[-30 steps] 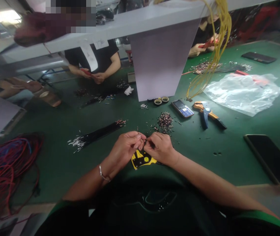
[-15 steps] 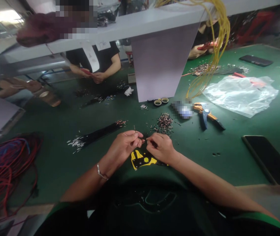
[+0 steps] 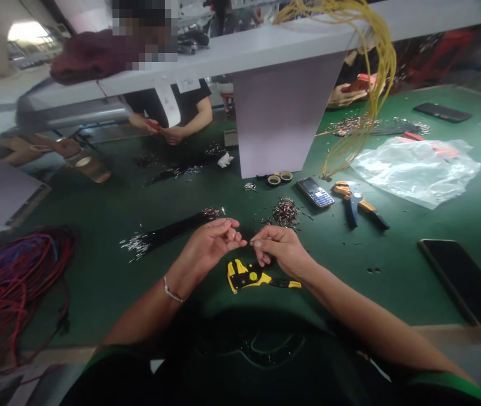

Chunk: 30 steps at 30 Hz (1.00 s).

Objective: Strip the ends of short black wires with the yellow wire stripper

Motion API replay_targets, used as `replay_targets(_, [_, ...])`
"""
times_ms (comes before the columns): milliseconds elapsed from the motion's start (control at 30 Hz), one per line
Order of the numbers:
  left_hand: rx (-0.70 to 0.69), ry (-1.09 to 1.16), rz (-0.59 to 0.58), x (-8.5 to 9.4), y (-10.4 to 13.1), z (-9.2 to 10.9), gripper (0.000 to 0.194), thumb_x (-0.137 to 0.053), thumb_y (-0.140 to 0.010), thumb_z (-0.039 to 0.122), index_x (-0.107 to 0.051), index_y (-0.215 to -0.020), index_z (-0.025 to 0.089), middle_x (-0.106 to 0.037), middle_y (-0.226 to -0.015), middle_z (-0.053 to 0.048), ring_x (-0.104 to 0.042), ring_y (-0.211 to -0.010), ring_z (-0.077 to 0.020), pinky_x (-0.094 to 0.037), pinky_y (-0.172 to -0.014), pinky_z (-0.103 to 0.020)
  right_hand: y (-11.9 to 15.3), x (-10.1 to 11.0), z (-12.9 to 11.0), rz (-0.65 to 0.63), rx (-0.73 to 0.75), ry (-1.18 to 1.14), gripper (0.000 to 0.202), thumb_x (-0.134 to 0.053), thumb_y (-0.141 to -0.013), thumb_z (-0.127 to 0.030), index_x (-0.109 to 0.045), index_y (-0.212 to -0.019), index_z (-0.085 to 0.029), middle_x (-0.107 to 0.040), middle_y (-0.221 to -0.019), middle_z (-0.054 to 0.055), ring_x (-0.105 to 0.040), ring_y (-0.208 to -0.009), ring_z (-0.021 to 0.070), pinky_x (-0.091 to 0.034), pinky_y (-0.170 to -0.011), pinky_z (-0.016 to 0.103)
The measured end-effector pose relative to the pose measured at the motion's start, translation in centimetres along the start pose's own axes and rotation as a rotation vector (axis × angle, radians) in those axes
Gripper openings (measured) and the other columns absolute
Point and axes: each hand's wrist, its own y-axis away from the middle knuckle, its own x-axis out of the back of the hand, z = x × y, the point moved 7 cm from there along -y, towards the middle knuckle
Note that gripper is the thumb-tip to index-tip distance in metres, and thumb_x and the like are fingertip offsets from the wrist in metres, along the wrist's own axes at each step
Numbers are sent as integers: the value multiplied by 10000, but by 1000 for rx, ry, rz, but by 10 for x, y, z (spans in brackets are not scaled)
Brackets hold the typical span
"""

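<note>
My left hand point(image 3: 210, 243) has its thumb and forefinger pinched, with a thin wire point(image 3: 224, 211) whose pale tip shows just above them. Its other fingers curl loosely towards my right hand point(image 3: 280, 247). The right thumb and forefinger are pressed together close to the left fingertips; whatever is between them is too small to make out. Below both hands lies a yellow-and-black wire stripper point(image 3: 251, 276), untouched. A bundle of black wires point(image 3: 168, 230) with bare ends lies left of my hands. Behind the right hand is a heap of short wire pieces point(image 3: 286, 212).
Right of the heap are a keypad phone point(image 3: 316, 193), orange-and-blue pliers point(image 3: 356, 203) and a clear plastic bag point(image 3: 418, 169). A dark smartphone point(image 3: 464, 282) lies at right. Red and blue cables point(image 3: 16, 299) coil at left. Tape rolls point(image 3: 280, 179) sit by a divider point(image 3: 278, 118). Co-workers sit across.
My right hand has turned and its lower fingers have opened out, uncovering the wire stripper's handle. The wire at my left fingertips has tilted left. The whole view has shifted slightly.
</note>
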Motion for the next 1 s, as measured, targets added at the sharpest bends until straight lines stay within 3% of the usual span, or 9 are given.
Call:
replay_targets(367, [-18,12,-44,-7,1,1,64,-644,-784,162,-657,-769,101,-539,-523,9,-571,-559,-112,-527,-716,-323,3,1,-4,-40,32,-19,164,-742,-722,-302,-665,-736,-158,-610,-505,-35,-501,-408,77,-427,-431,220])
replay_targets(700, [-159,-147,-123,-17,9,2,117,-602,-850,216,-677,-821,131,-547,-513,11,-598,-588,-137,-487,-713,-312,6,3,-6,-10,23,156,101,-720,-701,-242,-657,-736,-171,-624,-549,-25,-530,-451,90,-445,-471,238])
replay_targets(833, [-202,-223,-120,-20,12,5,125,-600,-858,231,-682,-836,138,-557,-527,10,-602,-604,-138,-472,-708,-302,8,5,-7,15,78,340,58,-655,-725,-231,-649,-732,-174,-616,-559,-20,-530,-466,99,-443,-482,246])
replay_targets(1000, [-248,-303,-109,-21,15,10,150,-586,-875,260,-683,-882,147,-588,-556,0,-609,-638,-143,-469,-717,-301,12,2,-21,32,307,698,100,-561,-744,-166,-655,-714,-184,-624,-588,-17,-540,-528,110,-427,-529,242])
